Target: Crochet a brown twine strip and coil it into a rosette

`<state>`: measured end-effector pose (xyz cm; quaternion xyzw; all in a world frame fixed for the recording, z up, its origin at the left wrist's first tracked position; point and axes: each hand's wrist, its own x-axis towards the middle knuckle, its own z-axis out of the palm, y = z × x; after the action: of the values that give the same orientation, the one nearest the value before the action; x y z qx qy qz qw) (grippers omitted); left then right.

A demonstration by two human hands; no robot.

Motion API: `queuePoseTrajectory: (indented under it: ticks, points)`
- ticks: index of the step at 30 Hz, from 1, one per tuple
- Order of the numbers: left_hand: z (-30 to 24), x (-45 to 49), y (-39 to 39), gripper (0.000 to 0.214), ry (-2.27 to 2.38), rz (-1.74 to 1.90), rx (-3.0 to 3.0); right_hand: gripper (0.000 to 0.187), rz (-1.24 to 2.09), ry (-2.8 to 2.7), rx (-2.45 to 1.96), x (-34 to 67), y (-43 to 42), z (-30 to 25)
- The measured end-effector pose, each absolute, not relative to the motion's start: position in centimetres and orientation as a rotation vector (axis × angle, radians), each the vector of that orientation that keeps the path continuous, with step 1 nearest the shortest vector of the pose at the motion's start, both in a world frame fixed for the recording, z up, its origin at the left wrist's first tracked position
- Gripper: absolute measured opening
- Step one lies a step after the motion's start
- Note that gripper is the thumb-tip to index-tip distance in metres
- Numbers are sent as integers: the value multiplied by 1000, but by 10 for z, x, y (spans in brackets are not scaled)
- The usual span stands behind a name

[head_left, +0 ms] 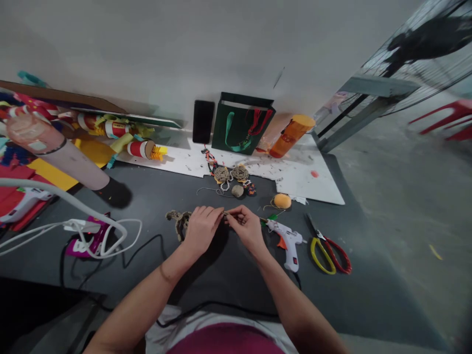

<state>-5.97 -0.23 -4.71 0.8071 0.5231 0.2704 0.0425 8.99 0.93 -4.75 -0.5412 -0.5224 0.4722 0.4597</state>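
My left hand (202,228) and my right hand (246,227) meet fingertip to fingertip over the dark table. Both are closed in a pinch on a brown braided cord, of which only a sliver shows between the fingers. The rest of the brown cord (179,221) lies in loose loops to the left of my left hand. Just right of my right hand rests a white glue gun (289,241) with an orange trigger. Beyond my hands sit two coiled cord rosettes (240,173) with bead strings, and a grey stone-like lump (238,191).
Scissors (326,248) with yellow and red handles lie at right, near an orange ball (281,200). Behind stand a phone (203,121), a green gift bag (241,123) and an orange bottle (291,136). A purple power strip (88,238) with cables and a tall tumbler (77,160) are left.
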Motion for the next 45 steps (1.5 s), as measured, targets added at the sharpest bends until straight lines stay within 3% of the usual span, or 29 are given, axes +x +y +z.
queuePoseTrajectory:
  ticks: [4, 11, 22, 45]
  points:
    - [-46, -59, -2, 29, 1597, 820, 2368, 21, 1284, -1188, -1301, 87, 8, -48]
    - [-43, -58, -1, 27, 1560, 658, 2410, 10, 1013, -1437, -1392, 87, 6, -45]
    - [-44, -59, -2, 30, 1644, 674, 2375, 35, 1248, -1100, -1318, 82, 7, -49]
    - [-36, -59, -4, 21, 1636, 757, 2403, 16, 913, -1467, -1409, 79, 0, -49]
